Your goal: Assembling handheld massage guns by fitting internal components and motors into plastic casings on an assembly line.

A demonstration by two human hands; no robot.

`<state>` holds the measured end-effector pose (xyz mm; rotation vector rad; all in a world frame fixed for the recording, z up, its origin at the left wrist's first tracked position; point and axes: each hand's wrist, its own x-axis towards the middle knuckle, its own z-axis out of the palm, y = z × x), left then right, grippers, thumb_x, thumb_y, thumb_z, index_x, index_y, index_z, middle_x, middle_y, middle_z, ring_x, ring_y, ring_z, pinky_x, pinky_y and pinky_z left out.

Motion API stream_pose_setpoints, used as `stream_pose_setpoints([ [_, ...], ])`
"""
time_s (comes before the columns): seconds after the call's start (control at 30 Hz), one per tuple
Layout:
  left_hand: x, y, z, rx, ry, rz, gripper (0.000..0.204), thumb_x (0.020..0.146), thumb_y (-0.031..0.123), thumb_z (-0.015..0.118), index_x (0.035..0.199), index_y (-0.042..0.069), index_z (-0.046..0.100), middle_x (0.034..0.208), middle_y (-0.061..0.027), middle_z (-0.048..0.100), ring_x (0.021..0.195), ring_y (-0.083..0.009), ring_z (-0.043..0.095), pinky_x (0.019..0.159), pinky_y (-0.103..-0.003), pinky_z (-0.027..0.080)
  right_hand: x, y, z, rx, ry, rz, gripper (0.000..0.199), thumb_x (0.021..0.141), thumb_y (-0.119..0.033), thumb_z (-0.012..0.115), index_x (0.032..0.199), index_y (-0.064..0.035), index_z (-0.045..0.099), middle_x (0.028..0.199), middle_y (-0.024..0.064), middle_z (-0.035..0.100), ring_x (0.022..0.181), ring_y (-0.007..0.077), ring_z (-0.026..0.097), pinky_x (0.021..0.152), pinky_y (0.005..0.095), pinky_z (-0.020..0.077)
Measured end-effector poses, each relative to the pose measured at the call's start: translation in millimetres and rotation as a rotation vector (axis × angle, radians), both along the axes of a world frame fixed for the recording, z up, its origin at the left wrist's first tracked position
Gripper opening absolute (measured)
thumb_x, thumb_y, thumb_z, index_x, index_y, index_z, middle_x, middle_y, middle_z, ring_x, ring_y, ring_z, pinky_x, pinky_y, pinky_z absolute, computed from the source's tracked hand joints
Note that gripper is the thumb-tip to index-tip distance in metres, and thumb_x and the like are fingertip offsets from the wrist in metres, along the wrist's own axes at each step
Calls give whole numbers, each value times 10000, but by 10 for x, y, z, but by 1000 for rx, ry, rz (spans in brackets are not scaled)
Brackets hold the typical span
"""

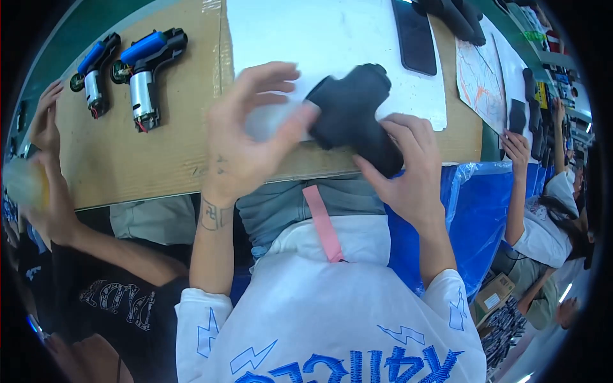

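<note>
Right hand [408, 172] clamps the grip of a black pistol-shaped casing [354, 115], held just above the near edge of the cardboard-covered table [115, 159]. Left hand [246, 134] is spread, fingertips pinching something pale and blurred against the casing's side. Two blue-topped motor assemblies [137, 73] lie well apart, far left.

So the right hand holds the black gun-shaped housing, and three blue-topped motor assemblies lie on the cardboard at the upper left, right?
Not quite: the head view shows two blue-topped motor assemblies, not three, on the cardboard at the upper left. The right hand does hold the black gun-shaped housing.
</note>
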<state>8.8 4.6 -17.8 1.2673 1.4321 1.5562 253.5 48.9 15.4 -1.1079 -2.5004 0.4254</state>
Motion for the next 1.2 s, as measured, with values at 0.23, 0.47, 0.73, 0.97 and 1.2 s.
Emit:
stream_pose_setpoints([
  [0.23,130,-41,216,51,222,-489,544,686,205,956,1146,54,707,1013,-115,756,909,-251,752,829,-338,594,83,-14,-72,-145,233,159,575,677,-90,905,1190,-33,652,1131,158,710,1005,347,708,832,410,575],
  [0.47,294,-163,49,239,192,-247,399,690,90,919,1009,43,684,936,-126,747,844,-257,773,727,-316,613,104,-32,-63,-335,384,237,584,746,-213,903,1253,-14,691,1124,172,717,972,332,723,809,380,581],
  [0.73,330,-209,8,260,200,-178,373,687,45,898,988,10,681,901,-133,748,837,-240,773,740,-311,622,35,-126,-130,-337,466,150,600,756,-208,895,1280,-5,685,1087,161,715,943,319,716,820,382,580],
  [0.97,282,-209,9,257,135,-239,391,687,52,897,1013,-4,688,935,-147,745,848,-233,758,751,-304,603,66,-109,-65,-314,375,236,616,782,-208,879,1314,9,656,1116,181,704,957,345,709,824,382,578],
  [1.2,187,-271,77,93,187,-335,407,721,18,841,1068,-32,634,1020,-205,734,943,-248,721,854,-347,576,-20,-283,-128,-205,348,202,554,820,-201,852,1302,0,668,1127,186,695,937,360,710,824,378,575],
])
